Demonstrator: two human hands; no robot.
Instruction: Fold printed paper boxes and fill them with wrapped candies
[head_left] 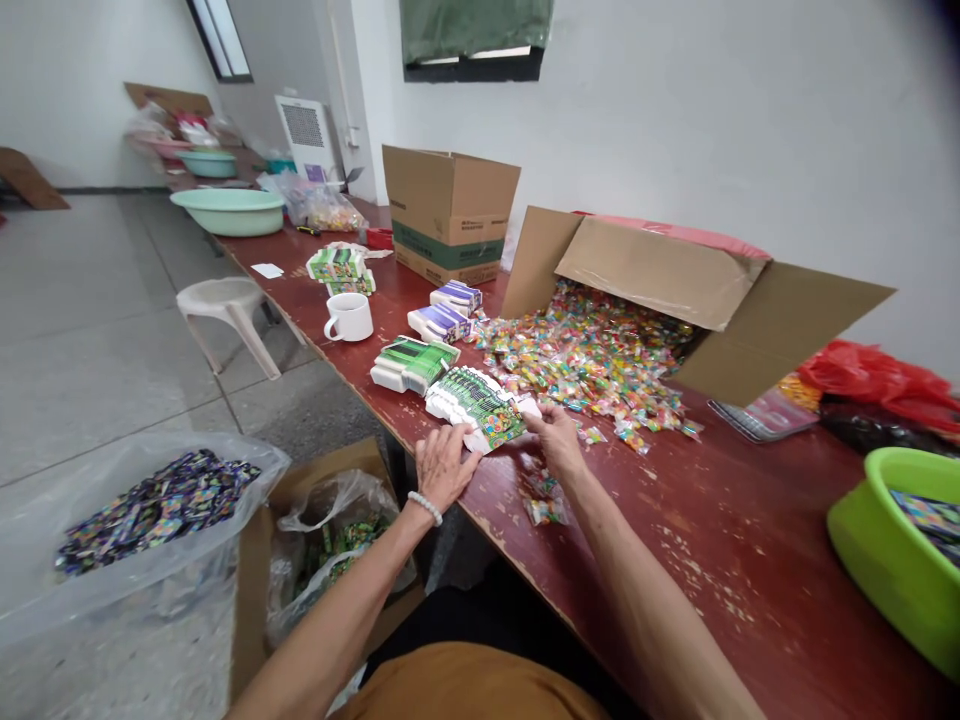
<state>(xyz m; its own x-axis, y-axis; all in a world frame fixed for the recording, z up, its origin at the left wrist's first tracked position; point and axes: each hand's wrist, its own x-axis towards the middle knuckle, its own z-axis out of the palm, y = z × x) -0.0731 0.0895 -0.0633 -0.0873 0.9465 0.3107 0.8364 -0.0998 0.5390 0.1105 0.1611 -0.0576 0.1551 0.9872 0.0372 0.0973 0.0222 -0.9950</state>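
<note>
On the red table lies a fanned stack of flat green printed cartons (469, 393) with white flaps. My left hand (444, 466), wearing a beaded bracelet, has its fingers and thumb at the near corner of the front carton (501, 425). The right edge of that same carton is pinched by my right hand (556, 438). Just behind the fan rests another stack of green cartons (412, 362). Small wrapped candies (585, 360) spill from a tipped cardboard box (660, 265), and a few candy packets (545, 510) lie beside my right wrist.
A white mug (349, 317) stands near the table edge, with purple cartons (441, 322) and an upright cardboard box (450, 215) beyond. At right is a green basin (862, 530). Below left are a plastic bag of packets (247, 455), a lined box (259, 590) and a stool (225, 295).
</note>
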